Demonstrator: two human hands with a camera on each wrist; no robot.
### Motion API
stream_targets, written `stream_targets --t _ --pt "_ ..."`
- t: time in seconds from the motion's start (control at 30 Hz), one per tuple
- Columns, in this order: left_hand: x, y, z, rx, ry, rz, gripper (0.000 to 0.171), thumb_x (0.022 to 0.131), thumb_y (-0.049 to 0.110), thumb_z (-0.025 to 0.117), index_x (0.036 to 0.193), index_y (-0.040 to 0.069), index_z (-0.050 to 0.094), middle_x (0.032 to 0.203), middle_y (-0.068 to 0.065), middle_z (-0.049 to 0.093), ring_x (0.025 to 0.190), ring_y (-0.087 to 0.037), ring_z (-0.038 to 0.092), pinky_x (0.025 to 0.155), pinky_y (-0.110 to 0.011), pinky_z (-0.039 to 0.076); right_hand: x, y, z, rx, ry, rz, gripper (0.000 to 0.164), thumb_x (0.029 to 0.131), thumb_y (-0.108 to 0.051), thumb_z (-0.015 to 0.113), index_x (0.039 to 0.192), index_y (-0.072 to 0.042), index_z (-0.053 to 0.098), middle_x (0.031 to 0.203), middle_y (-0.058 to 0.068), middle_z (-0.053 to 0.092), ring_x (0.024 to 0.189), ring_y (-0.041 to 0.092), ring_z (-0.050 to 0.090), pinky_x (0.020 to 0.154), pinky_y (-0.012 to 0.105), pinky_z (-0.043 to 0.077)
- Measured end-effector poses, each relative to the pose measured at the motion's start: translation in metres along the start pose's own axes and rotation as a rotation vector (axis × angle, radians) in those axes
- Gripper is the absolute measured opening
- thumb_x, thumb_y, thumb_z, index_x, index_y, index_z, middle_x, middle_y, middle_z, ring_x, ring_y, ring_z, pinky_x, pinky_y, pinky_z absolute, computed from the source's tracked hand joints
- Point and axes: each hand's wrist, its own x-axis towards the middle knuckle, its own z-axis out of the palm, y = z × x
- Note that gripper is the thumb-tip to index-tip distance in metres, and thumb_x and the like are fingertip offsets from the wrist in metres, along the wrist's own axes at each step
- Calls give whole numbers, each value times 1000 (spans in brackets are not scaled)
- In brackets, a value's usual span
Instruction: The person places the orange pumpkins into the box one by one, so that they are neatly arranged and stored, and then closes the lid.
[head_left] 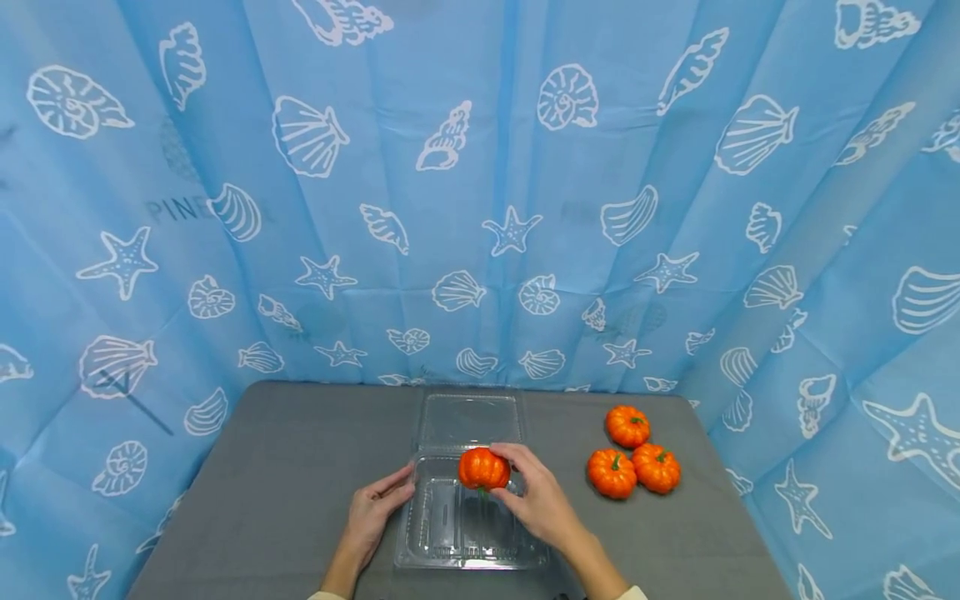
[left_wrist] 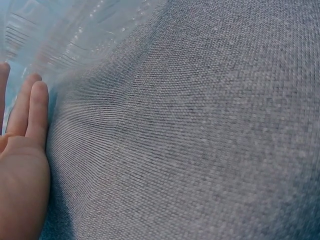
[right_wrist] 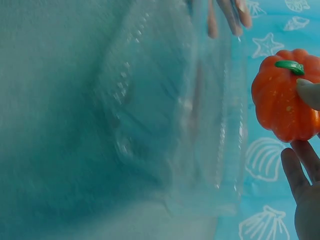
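Between the thumb and fingers of my right hand is a small orange toy pumpkin with a green stem. It hovers over the base of a clear plastic clamshell box, whose lid lies folded back toward the curtain. In the right wrist view the pumpkin shows its stem up close, with the thumb pressed beside it. My left hand rests at the box's left side, fingertips right at the rim. Straight fingers of that hand appear in the left wrist view.
Three more orange pumpkins, one at the back, one at the left and one at the right, sit grouped on the right of the grey table. A blue shell-print curtain borders the back and sides.
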Motion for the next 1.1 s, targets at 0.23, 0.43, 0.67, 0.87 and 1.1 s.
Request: stream_targets --t 0.23,0.43,0.67,0.87,1.1 --pt "0 1 1 19 -5 5 46 86 9 80 130 2 69 131 -8 70 108 0 71 92 -13 54 -4 -5 20 4 -31 -15 65 74 -6 89 133 -16 62 130 -1 66 115 19 67 90 33 61" --pt "0 0 0 19 -15 7 46 86 11 80 130 2 69 132 -10 70 108 -1 71 91 -14 55 -9 -11 32 50 -95 27 64 77 -8 88 134 -17 61 132 -2 65 116 18 66 91 33 61" --pt "0 0 -1 6 -14 -7 46 86 13 81 130 4 70 131 -11 70 109 -1 71 91 -14 55 -12 -13 45 67 -102 -1 65 73 -1 89 131 -14 63 128 1 68 112 20 67 90 35 61" --pt "0 -1 -1 17 -8 4 45 86 13 81 129 4 70 131 -11 71 109 -1 71 92 -14 54 -15 -15 49 51 -141 21 62 75 -5 88 131 -14 63 127 1 68 112 20 68 92 31 60" --pt "0 -1 0 47 3 0 46 86 15 82 129 6 71 131 -9 71 109 1 70 92 -13 54 -16 -18 56 -22 -161 8 60 74 -8 89 128 -18 65 125 -3 69 114 18 66 96 34 58"
